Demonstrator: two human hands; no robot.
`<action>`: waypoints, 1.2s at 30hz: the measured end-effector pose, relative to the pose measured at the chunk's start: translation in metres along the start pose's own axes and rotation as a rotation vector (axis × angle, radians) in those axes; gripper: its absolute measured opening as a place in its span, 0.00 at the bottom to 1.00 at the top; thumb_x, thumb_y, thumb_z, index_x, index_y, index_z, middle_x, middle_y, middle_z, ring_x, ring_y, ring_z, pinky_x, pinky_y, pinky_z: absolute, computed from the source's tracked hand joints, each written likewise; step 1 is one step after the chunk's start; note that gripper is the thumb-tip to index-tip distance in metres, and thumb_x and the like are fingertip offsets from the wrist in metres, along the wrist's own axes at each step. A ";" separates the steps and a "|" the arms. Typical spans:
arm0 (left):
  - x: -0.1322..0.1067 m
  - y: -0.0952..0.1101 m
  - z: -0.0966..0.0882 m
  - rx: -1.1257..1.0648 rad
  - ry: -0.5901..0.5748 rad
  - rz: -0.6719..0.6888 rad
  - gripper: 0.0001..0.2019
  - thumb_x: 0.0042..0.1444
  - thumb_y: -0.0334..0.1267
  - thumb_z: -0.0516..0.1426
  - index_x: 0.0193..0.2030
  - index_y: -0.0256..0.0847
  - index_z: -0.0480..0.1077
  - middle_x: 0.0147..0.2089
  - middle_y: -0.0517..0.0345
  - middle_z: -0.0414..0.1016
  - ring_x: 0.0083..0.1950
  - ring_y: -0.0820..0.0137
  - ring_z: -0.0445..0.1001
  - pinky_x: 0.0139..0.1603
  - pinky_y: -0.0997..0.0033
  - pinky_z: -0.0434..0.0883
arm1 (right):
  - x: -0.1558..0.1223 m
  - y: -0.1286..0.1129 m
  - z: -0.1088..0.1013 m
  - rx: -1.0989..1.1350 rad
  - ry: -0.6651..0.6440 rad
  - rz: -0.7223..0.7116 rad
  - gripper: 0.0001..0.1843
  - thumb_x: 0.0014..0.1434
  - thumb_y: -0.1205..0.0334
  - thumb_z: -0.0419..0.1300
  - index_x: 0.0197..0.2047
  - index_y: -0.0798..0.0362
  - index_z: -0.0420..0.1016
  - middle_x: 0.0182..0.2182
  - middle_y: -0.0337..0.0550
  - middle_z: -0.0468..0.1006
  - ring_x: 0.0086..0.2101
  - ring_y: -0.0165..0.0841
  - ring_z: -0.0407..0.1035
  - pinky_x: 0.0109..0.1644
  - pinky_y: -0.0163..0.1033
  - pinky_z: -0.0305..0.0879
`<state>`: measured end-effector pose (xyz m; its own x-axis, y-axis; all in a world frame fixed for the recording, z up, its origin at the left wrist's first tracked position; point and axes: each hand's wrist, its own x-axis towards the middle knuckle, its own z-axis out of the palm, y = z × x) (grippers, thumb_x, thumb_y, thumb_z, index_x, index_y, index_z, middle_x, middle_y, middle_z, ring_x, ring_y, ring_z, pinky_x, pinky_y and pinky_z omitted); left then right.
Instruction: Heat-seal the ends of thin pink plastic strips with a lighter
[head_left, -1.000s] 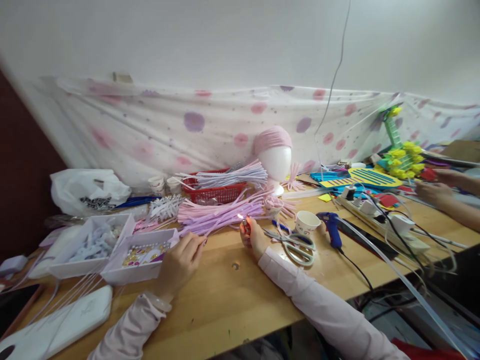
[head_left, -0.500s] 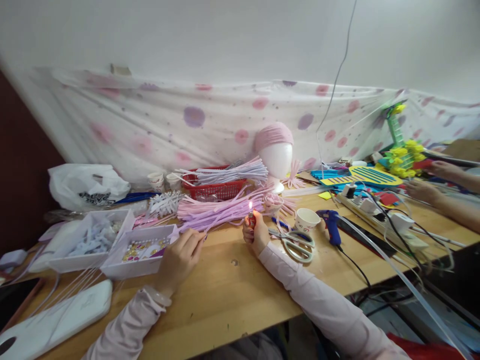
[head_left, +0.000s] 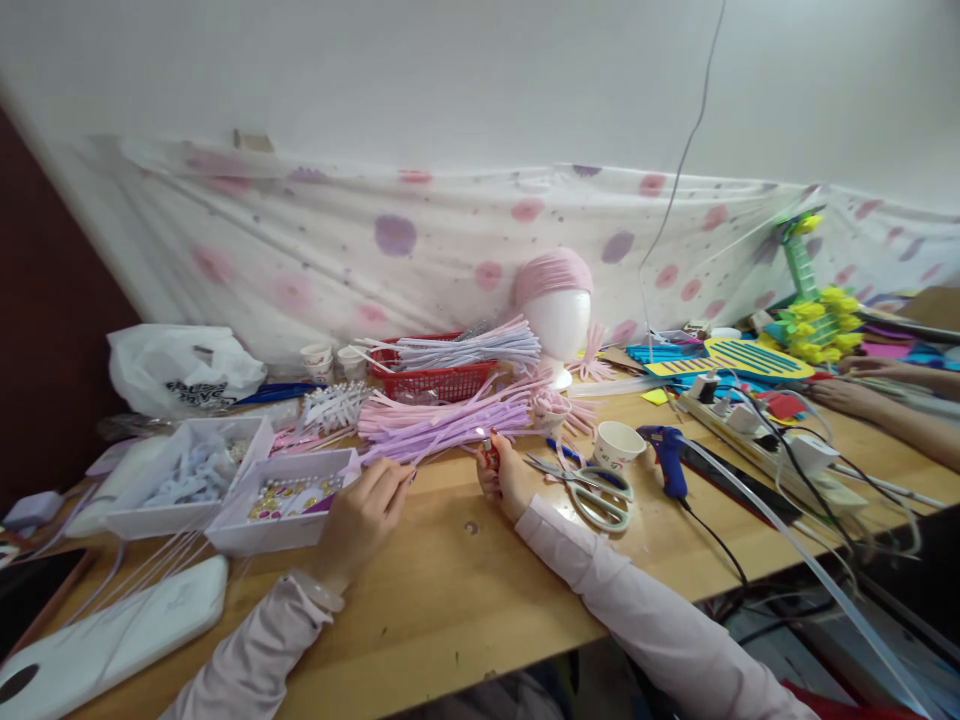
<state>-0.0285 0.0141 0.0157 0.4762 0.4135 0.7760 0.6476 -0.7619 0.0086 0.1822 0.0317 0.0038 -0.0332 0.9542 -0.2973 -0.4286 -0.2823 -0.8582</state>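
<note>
Lit red lighter [head_left: 491,456], gripped in right hand [head_left: 508,482], has tipped leftward; left hand [head_left: 365,518] pinched closed, contents unclear; yellowish wooden bench [head_left: 442,590], flower-printed white sheet [head_left: 450,225] behind.

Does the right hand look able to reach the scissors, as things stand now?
Probably yes: the scissors lie close beside the right hand, and nothing appears to cover them. However, this hand holds a lighter, so it would likely have to put that down first.

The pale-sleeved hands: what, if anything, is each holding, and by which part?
The right hand holds a red lighter by its body. Whether the left hand holds anything cannot be told.
</note>
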 end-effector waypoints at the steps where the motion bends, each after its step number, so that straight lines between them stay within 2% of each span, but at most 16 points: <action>1: 0.000 0.000 0.000 -0.002 0.001 0.000 0.07 0.61 0.28 0.50 0.42 0.37 0.67 0.35 0.56 0.72 0.39 0.72 0.72 0.41 0.74 0.70 | 0.001 0.000 -0.001 0.024 -0.010 -0.013 0.21 0.54 0.46 0.45 0.18 0.51 0.55 0.08 0.26 0.48 0.10 0.21 0.37 0.13 0.28 0.31; 7: 0.000 0.000 0.001 -0.004 0.018 0.014 0.06 0.60 0.28 0.50 0.42 0.37 0.67 0.35 0.56 0.71 0.38 0.71 0.72 0.40 0.73 0.70 | 0.004 -0.006 -0.009 0.188 -0.004 -0.075 0.22 0.54 0.44 0.45 0.18 0.51 0.55 0.08 0.26 0.48 0.10 0.21 0.35 0.14 0.28 0.29; 12: 0.001 0.000 0.000 -0.010 0.018 0.027 0.07 0.60 0.28 0.50 0.42 0.36 0.67 0.35 0.56 0.71 0.38 0.72 0.72 0.40 0.74 0.69 | 0.002 -0.008 -0.009 0.220 0.010 -0.097 0.22 0.55 0.45 0.44 0.18 0.51 0.55 0.08 0.27 0.47 0.10 0.21 0.34 0.13 0.28 0.29; 20: 0.001 0.001 0.000 -0.016 0.007 0.013 0.06 0.61 0.28 0.50 0.41 0.36 0.67 0.34 0.56 0.71 0.38 0.72 0.72 0.39 0.74 0.68 | -0.001 0.001 0.002 -0.045 0.033 -0.047 0.20 0.54 0.48 0.46 0.17 0.51 0.55 0.08 0.27 0.47 0.10 0.21 0.38 0.12 0.28 0.33; 25: 0.000 0.001 0.000 -0.024 0.005 0.009 0.07 0.61 0.28 0.50 0.41 0.36 0.68 0.34 0.56 0.71 0.37 0.72 0.72 0.39 0.74 0.68 | -0.001 0.011 0.004 -0.146 -0.043 -0.030 0.23 0.55 0.45 0.46 0.17 0.51 0.55 0.08 0.27 0.48 0.10 0.20 0.37 0.12 0.28 0.34; 28: 0.000 0.001 0.000 -0.041 -0.009 0.000 0.07 0.60 0.28 0.50 0.42 0.36 0.68 0.35 0.56 0.71 0.38 0.72 0.72 0.40 0.73 0.68 | 0.000 0.005 0.002 -0.063 -0.045 -0.004 0.23 0.57 0.47 0.44 0.17 0.51 0.56 0.08 0.28 0.48 0.10 0.21 0.37 0.12 0.28 0.33; 33: -0.001 0.001 0.000 -0.066 -0.012 -0.023 0.07 0.60 0.27 0.50 0.41 0.36 0.68 0.35 0.56 0.72 0.39 0.72 0.72 0.41 0.73 0.68 | 0.001 -0.017 -0.010 0.179 0.038 -0.121 0.23 0.58 0.47 0.42 0.17 0.51 0.56 0.08 0.27 0.47 0.10 0.21 0.34 0.13 0.27 0.31; 36: -0.001 0.001 0.001 -0.068 0.019 -0.046 0.07 0.60 0.27 0.50 0.41 0.37 0.68 0.35 0.56 0.72 0.38 0.72 0.73 0.40 0.74 0.69 | 0.000 -0.025 -0.017 0.262 0.053 -0.084 0.25 0.58 0.45 0.41 0.17 0.51 0.55 0.07 0.27 0.46 0.10 0.22 0.33 0.13 0.28 0.32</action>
<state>-0.0279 0.0134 0.0144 0.4351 0.4399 0.7856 0.6266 -0.7745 0.0866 0.2084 0.0369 0.0181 0.0564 0.9648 -0.2569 -0.6468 -0.1607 -0.7456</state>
